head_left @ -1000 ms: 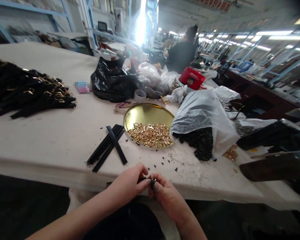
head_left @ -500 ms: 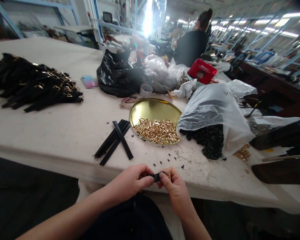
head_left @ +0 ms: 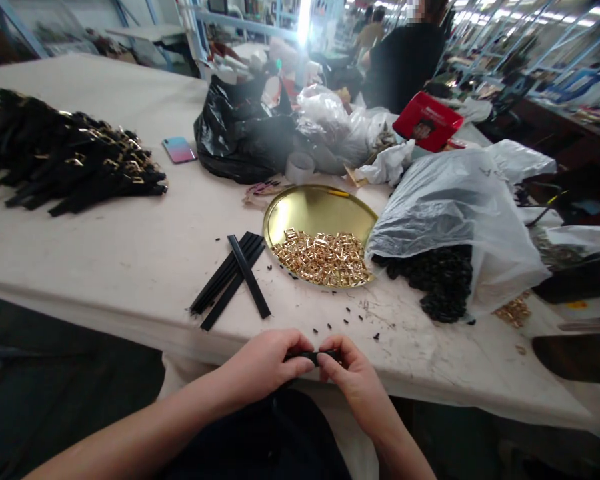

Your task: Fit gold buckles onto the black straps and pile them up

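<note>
A short black strap (head_left: 307, 358) runs between my two hands at the table's front edge. My left hand (head_left: 275, 360) is closed on its left part, thumb on top. The right part is pinched by my right hand (head_left: 347, 365), whose thumb and fingers hide most of that end. No buckle shows on the strap from this angle. Beyond my hands, a round gold tray (head_left: 313, 207) bears a heap of small gold buckles (head_left: 325, 259). Left of the tray lies a small stack of flat black straps (head_left: 230, 277), one crossing over the others.
A big pile of black straps with gold buckles (head_left: 75, 157) covers the table's left. Near it lies a phone (head_left: 180, 150). A black plastic bag (head_left: 245, 133), a tape roll (head_left: 300, 168) and a clear bag (head_left: 445, 200) spilling small black pieces (head_left: 443, 280) surround the tray. A person (head_left: 405, 63) is behind.
The gold buckle that showed at my right fingers is now out of sight, and the strap has turned in my hands. The camera view has shifted slightly.
</note>
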`<state>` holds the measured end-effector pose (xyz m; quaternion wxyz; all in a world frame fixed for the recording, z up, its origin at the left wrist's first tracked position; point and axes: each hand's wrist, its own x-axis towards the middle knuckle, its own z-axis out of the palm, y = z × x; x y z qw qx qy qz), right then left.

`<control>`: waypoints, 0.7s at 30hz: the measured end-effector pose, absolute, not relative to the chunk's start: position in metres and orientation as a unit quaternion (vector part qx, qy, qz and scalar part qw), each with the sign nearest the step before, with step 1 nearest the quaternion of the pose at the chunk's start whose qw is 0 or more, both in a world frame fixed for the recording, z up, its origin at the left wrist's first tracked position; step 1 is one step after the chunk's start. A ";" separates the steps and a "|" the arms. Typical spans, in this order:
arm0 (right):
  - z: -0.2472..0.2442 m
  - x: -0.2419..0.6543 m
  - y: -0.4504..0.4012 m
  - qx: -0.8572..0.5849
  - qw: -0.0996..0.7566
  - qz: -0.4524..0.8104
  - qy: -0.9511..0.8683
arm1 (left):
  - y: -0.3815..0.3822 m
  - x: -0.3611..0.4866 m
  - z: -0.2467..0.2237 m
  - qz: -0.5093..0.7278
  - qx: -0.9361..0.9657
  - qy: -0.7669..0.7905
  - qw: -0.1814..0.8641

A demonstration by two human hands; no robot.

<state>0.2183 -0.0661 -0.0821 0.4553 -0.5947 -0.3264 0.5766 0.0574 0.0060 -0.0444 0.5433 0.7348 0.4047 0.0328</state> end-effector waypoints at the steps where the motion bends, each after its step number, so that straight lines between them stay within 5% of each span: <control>1: -0.082 0.219 -0.066 -0.598 0.454 0.576 -0.324 | 0.007 0.057 -0.046 0.034 0.726 0.406 0.554; 8: -0.089 0.218 -0.071 -0.626 0.448 0.522 -0.366 | 0.009 0.051 -0.057 0.007 0.569 0.387 0.726; 16: -0.076 0.222 -0.081 -0.598 0.403 0.375 -0.583 | -0.005 0.055 -0.052 0.003 0.666 0.412 0.621; 21: -0.080 0.219 -0.090 -0.639 0.429 0.411 -0.489 | -0.010 0.057 -0.048 0.009 0.688 0.396 0.609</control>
